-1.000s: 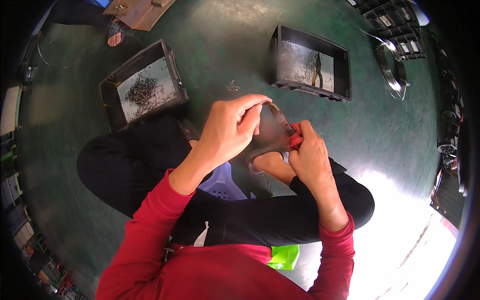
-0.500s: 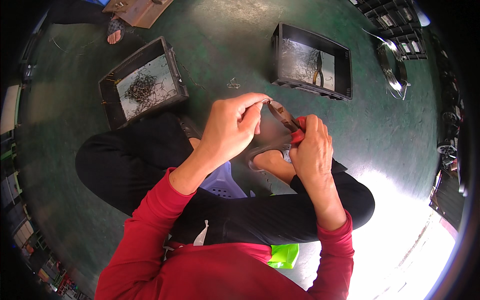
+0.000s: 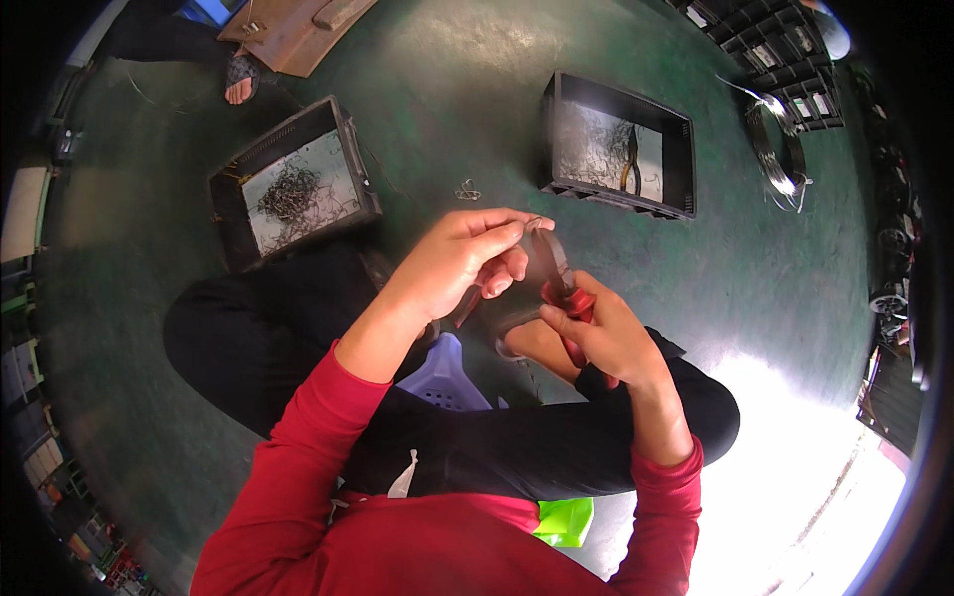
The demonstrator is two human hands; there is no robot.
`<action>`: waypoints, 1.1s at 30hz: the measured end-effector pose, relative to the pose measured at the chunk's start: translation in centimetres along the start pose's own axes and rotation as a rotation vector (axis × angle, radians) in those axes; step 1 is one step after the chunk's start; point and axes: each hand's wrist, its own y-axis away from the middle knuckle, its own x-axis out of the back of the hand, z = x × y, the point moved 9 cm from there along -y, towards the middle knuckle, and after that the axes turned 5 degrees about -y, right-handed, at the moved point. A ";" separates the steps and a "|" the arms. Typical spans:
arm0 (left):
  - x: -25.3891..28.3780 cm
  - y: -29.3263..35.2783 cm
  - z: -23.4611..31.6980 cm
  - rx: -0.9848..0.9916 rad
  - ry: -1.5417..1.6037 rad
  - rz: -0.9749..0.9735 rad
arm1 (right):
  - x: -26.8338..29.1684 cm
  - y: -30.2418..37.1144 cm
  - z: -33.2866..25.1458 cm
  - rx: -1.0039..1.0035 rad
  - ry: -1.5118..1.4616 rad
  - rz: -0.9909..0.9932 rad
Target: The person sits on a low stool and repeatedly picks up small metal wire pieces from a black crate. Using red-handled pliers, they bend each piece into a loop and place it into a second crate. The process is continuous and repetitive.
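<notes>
My right hand (image 3: 618,343) is closed round the red handles of a pair of pliers (image 3: 550,260), whose dark jaws point up and away from me. Between the thumb and forefinger of my left hand (image 3: 465,255) is a small bent wire hook (image 3: 534,223). The jaw tips meet the wire right at my fingertips; whether they clamp it is too small to tell. Beyond my hands, a few loose wire hooks (image 3: 467,190) lie on the green floor.
A black crate (image 3: 360,191) holding a heap of wire hooks (image 3: 290,196) stands at left. Another black crate (image 3: 678,164), with hooks and a dark tool inside, is at right. Farther right lies a wire coil (image 3: 777,159). A person's foot (image 3: 239,89) shows at upper left; a purple plastic stool (image 3: 447,372) is beneath me.
My right hand has turned and moved lower and nearer, swinging the pliers more upright. My left hand still pinches the wire hook, slightly lower in view. The whole scene has shifted a little.
</notes>
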 end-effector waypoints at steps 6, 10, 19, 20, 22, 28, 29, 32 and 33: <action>-1.1 -0.3 -0.1 0.037 0.312 -0.215 | 1.4 0.5 -0.7 0.059 -0.006 0.051; -0.5 -1.1 -0.3 0.035 0.347 -0.217 | 3.4 1.4 -0.7 0.074 0.017 0.148; -2.2 -16.7 0.8 -0.102 -0.308 0.009 | 11.0 4.9 0.0 0.066 0.057 0.588; -2.4 -19.5 1.7 -0.128 -0.580 0.018 | 11.6 5.0 0.3 0.053 0.062 0.618; -1.7 -23.5 4.2 -0.343 -0.842 0.183 | 12.7 5.3 1.0 0.016 0.069 0.676; 12.9 -25.1 -0.5 -0.237 -1.203 0.383 | 13.7 5.0 2.1 -0.051 0.207 0.708; 15.5 -24.1 -2.9 -0.151 -1.249 0.404 | 13.5 4.7 1.9 -0.038 0.233 0.696; 19.9 -21.6 -8.5 -0.114 -1.322 0.340 | 13.1 3.7 1.5 -0.015 0.276 0.662; 20.8 -21.0 -10.0 -0.080 -1.364 0.325 | 13.0 3.4 1.6 -0.028 0.268 0.652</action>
